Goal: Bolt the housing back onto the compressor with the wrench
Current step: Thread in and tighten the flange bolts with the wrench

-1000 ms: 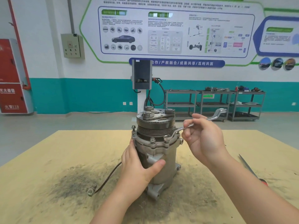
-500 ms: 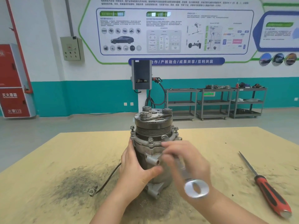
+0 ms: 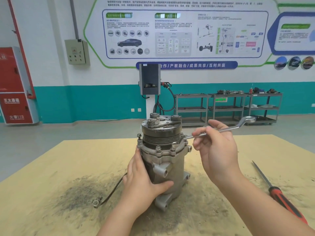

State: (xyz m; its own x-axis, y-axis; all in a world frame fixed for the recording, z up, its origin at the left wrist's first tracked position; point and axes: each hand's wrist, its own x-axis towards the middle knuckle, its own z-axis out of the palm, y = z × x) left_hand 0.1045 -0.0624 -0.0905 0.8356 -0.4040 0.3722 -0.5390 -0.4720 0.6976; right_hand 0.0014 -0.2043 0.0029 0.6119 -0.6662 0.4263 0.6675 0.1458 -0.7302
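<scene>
A grey metal compressor (image 3: 167,165) stands upright on the tan table (image 3: 51,167), its pulley and clutch plate on top. Bolts (image 3: 158,147) ring the housing flange below the pulley. My left hand (image 3: 144,181) grips the compressor body from the left, thumb across the front. My right hand (image 3: 216,147) pinches the shaft of a silver ring wrench (image 3: 238,126). The wrench's near end sits on a bolt at the flange's right side (image 3: 183,139); its far ring end points up and right.
A red-handled screwdriver (image 3: 279,196) lies on the table at the right. A black cable with a ring terminal (image 3: 97,202) trails from the compressor to the left. Dark grime stains the table. Metal shelf carts (image 3: 228,108) and a charger post (image 3: 150,82) stand behind.
Half a second ago my right hand swung the wrench down in front of the compressor; now it has returned to the flange's right side with the shaft pointing up and right. The left hand kept its grip.
</scene>
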